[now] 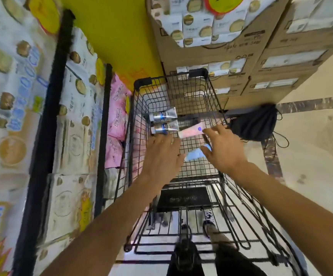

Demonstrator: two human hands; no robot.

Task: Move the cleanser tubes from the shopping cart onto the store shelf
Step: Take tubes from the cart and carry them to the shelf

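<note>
Between both open hands lies a blue tube (194, 154).

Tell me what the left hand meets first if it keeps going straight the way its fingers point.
Most likely the nearer silver tube: the left hand points up and slightly left over the cart, fingertips just short of it. Depth is unclear; it may pass above.

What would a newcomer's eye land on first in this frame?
Two bare forearms reach down into a black wire shopping cart, the left hand and right hand spread open over its basket. Just beyond the fingers lie two silver cleanser tubes, a pink tube and a blue tube. Stacked cardboard boxes loom behind the cart.
</note>
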